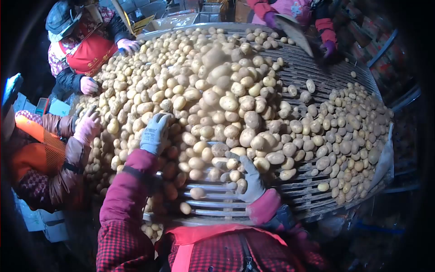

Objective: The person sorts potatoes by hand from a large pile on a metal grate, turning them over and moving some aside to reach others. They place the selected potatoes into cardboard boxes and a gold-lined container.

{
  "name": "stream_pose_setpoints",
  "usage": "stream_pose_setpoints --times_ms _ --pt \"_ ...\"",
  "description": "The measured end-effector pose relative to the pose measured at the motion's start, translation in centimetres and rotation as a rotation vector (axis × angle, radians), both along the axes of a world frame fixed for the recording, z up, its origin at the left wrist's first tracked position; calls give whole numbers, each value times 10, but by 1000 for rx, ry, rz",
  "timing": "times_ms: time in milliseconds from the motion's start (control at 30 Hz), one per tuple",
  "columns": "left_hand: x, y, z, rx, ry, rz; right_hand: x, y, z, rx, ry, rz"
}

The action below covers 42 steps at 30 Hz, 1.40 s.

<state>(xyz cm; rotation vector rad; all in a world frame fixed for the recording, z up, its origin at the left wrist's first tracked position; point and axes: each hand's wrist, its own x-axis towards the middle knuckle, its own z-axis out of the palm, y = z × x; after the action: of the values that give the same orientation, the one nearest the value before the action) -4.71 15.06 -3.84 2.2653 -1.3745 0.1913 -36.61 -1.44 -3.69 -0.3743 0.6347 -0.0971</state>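
Note:
A wide heap of potatoes (181,81) covers much of a slatted metal table (213,206). My left hand (155,132), in a grey glove, rests on potatoes left of the middle, its fingertips curled over them and partly hidden. My right hand (248,174), also gloved, lies nearer the table's front edge with thumb and fingers apart around several small potatoes. Whether it grips one of them cannot be made out. Two single potatoes lie on the bars just left of my right hand.
Two people stand at the left, their gloved hands (87,127) at the heap. Across the table another person holds a flat board (294,34). A second pile of potatoes (349,140) spreads at the right, beside a pale sheet (384,158).

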Motion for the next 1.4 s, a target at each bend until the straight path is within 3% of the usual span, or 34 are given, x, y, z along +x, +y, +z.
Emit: stream_pose_setpoints --times_ms 100,133,167,200,233,367,400,500,567,600,767,900,1000,1167,1300,1400 --pt "-19 28 -5 -57 5 51 3 0 6 32 28 28" --pt "-22 37 -4 35 4 135 0 -1 5 45 9 86" --pt "-28 47 -4 -85 192 150 0 -2 5 59 -11 144" --pt "-36 55 -3 -209 376 165 2 4 4 68 76 48" --pt "-41 64 -2 -334 559 178 5 3 13 101 -78 77" --pt "-73 96 10 -513 1149 417 7 6 13 82 -123 108" --pt "-79 105 5 -524 1093 360 7 7 12 80 -105 110" --pt "-108 112 18 -625 1287 385 7 8 10 43 -73 117" --pt "-116 113 24 -497 1166 423 9 9 14 54 -42 119" --pt "-116 116 14 -585 1364 428 6 10 13 50 -54 123" --pt "-133 120 32 -914 1587 385 6 12 19 13 -120 122" --pt "-158 132 40 -1007 1529 293 4 14 20 72 -158 158" --pt "-192 135 59 -961 1396 405 8 22 26 109 -106 188" --pt "-236 184 40 -1075 1253 450 6 40 20 110 -149 336" --pt "-286 215 40 -1212 1165 597 5 65 16 449 -249 540" --pt "-323 254 23 -1132 1093 769 2 95 18 409 -152 621"
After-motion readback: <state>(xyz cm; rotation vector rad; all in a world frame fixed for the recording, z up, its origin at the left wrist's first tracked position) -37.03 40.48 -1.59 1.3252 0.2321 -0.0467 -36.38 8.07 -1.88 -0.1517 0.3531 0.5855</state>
